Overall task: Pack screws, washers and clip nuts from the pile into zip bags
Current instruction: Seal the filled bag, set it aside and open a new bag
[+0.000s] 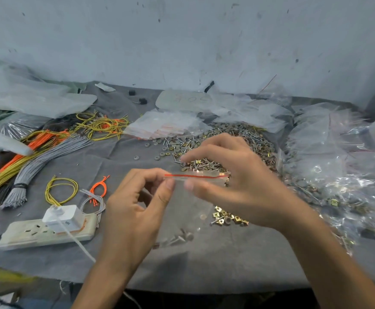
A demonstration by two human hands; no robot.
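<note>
Far left: clear plastic sheets [26, 97] heaped against the wall. In front of them a white controller [3, 144] lies beside long bundles of orange, yellow and grey wires [37, 155]. Nearer on the grey-covered bench [204, 268]: a yellow wire loop [60, 190], a few short orange wires [99, 188], and a power strip [26, 235] with a white charger [63, 217] plugged in, cable running to the near edge.

Centre, far side: stack of empty zip bags [166, 126], just left of the pile [222, 141] of screws, washers and clip nuts. Loose washers are scattered at the pile's left edge.

Centre, near: left hand [135, 208] is raised over the bench. Its thumb and index finger pinch the top left corner of a clear zip bag [182, 210] at the red seal strip; the other fingers are curled. The bag hangs between both hands, above the bench and just in front of the pile. A few screws and a washer sit in its bottom.

Right hand [237, 181] holds the right end of the bag's mouth, thumb on the front below the strip, fingers spread behind it; exact contact is blurred. A small cluster of clip nuts [226, 217] lies on the bench under the right wrist.

Far right: a heap of filled clear bags [338, 175], hardware visible inside.
</note>
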